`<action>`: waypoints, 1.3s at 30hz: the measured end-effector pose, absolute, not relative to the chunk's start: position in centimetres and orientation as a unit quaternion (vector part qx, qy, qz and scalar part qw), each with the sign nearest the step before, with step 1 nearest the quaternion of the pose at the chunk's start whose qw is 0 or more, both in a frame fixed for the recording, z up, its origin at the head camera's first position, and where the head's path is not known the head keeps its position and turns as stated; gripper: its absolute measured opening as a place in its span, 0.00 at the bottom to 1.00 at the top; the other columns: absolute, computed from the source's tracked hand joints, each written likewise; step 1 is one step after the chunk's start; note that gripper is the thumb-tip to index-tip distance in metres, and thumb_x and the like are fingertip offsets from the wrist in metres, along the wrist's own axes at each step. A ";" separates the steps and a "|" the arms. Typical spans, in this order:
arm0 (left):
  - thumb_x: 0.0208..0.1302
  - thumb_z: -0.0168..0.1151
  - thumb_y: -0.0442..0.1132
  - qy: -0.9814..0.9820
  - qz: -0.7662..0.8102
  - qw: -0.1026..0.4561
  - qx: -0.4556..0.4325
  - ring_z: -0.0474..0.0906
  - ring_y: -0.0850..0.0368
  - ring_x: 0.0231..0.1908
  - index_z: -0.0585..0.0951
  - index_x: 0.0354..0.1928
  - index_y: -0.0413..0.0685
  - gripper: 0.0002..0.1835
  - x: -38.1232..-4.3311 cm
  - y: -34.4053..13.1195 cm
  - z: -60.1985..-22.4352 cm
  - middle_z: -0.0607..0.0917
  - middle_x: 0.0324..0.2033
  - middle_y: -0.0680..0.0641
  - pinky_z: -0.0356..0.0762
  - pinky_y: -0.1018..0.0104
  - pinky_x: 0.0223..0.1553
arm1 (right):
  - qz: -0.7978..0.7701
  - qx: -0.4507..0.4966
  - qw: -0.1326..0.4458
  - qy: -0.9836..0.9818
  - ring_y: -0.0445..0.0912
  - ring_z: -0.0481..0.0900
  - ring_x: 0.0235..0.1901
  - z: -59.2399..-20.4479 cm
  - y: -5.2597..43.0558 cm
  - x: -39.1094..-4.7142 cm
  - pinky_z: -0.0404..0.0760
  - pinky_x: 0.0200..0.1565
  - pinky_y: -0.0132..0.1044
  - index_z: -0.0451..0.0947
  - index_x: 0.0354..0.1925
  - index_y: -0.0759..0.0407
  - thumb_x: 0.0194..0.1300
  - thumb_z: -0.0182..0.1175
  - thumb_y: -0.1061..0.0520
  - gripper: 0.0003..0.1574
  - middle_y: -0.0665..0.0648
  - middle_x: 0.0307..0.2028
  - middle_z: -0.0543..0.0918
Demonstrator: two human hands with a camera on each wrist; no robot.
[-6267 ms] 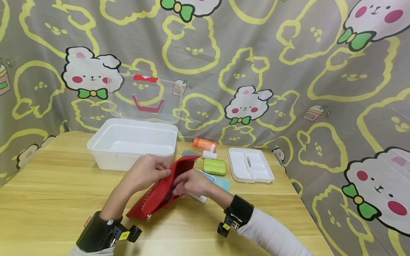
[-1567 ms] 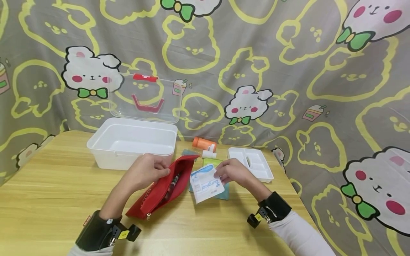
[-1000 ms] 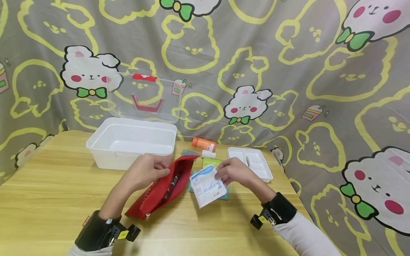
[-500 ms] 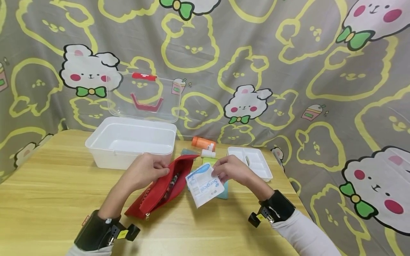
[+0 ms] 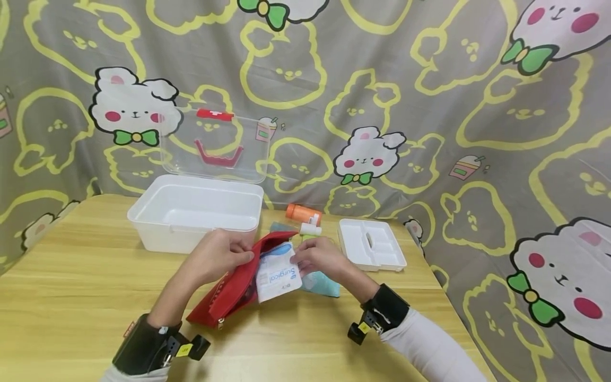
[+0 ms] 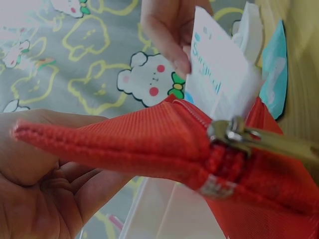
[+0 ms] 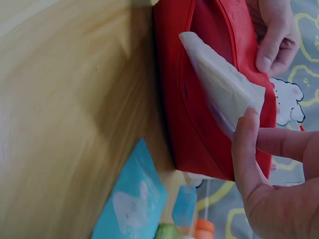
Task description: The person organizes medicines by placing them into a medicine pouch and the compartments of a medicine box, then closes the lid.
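My left hand (image 5: pixel 221 254) pinches the upper edge of a red zippered pouch (image 5: pixel 229 294), whose mouth gapes toward the right. Between thumb and fingers, my right hand (image 5: pixel 322 258) holds a white packet (image 5: pixel 279 276) printed "Surgical" in blue. One edge of the packet lies in the mouth of the pouch (image 7: pixel 214 144), as the right wrist view shows. Up close in the left wrist view are the metal zipper pull (image 6: pixel 269 142) and the fabric edge by my left palm. A light-blue packet (image 5: pixel 324 285) lies on the table under my right hand.
Behind the pouch stands a white plastic box (image 5: pixel 195 212) with its clear lid (image 5: pixel 215 143) raised. An orange bottle (image 5: pixel 303 214) and a small white roll (image 5: pixel 311 229) lie at the back. A white divided tray (image 5: pixel 372 244) sits at the right; a patterned curtain (image 5: pixel 420 106) hangs behind.
My right hand was inside the pouch, then held the white packet to its right. It has now moved left, bringing the packet to the pouch's mouth. My left hand has kept its hold.
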State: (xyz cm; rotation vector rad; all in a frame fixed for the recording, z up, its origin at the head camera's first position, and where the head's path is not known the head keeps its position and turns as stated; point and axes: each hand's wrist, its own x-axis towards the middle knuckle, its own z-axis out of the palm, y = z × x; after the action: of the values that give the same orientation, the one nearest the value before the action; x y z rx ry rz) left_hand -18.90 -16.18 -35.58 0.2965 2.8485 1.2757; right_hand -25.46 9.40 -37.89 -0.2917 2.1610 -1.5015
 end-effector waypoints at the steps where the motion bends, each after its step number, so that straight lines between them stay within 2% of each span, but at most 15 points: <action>1: 0.62 0.69 0.36 0.908 0.407 0.002 0.096 0.83 0.56 0.32 0.88 0.36 0.44 0.03 -18.9 -16.1 -35.6 0.89 0.32 0.48 0.81 0.65 0.32 | -0.553 -0.107 0.247 0.789 0.46 0.87 0.31 -38.0 9.3 -25.5 0.88 0.37 0.40 0.79 0.46 0.71 0.63 0.66 0.61 0.17 0.61 0.34 0.88; 5: 0.62 0.69 0.35 0.907 0.409 0.000 0.100 0.82 0.57 0.32 0.88 0.34 0.44 0.02 -19.1 -16.1 -35.6 0.89 0.31 0.48 0.80 0.65 0.31 | -0.567 -0.109 0.254 0.776 0.46 0.87 0.33 -38.3 8.7 -25.4 0.88 0.41 0.42 0.79 0.47 0.71 0.65 0.65 0.61 0.16 0.61 0.36 0.88; 15: 0.63 0.69 0.35 0.908 0.407 -0.002 0.101 0.83 0.57 0.32 0.88 0.35 0.44 0.02 -18.9 -16.2 -35.7 0.89 0.32 0.47 0.81 0.65 0.31 | -0.612 -0.110 0.251 0.742 0.44 0.87 0.32 -39.4 7.1 -24.9 0.88 0.41 0.40 0.77 0.46 0.73 0.67 0.63 0.63 0.14 0.60 0.35 0.86; 24: 0.63 0.69 0.36 0.909 0.404 -0.001 0.103 0.83 0.56 0.32 0.88 0.35 0.44 0.03 -19.1 -16.1 -35.7 0.89 0.32 0.47 0.82 0.65 0.32 | -0.648 -0.094 0.250 0.713 0.46 0.88 0.32 -39.9 6.2 -24.5 0.88 0.43 0.41 0.74 0.50 0.75 0.68 0.62 0.64 0.16 0.65 0.38 0.86; 30: 0.63 0.68 0.36 0.908 0.404 -0.003 0.109 0.82 0.56 0.31 0.88 0.34 0.44 0.03 -19.2 -16.1 -35.7 0.90 0.32 0.47 0.80 0.65 0.31 | -0.673 -0.080 0.243 0.694 0.45 0.88 0.30 -40.6 5.4 -24.2 0.88 0.45 0.43 0.74 0.49 0.76 0.68 0.61 0.65 0.15 0.64 0.37 0.85; 39: 0.63 0.68 0.35 0.907 0.407 0.001 0.109 0.81 0.56 0.30 0.87 0.34 0.45 0.02 -19.1 -16.2 -35.7 0.89 0.32 0.47 0.80 0.65 0.31 | -0.683 -0.068 0.222 0.692 0.43 0.87 0.28 -40.8 4.7 -23.8 0.88 0.41 0.38 0.73 0.47 0.74 0.68 0.61 0.64 0.14 0.62 0.36 0.83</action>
State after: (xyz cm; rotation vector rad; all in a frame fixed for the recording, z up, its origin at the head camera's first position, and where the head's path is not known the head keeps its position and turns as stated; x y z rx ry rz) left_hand -19.11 -16.16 -35.73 0.3424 2.8483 1.2772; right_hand -23.79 4.75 -40.80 -0.1867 1.9129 -1.8883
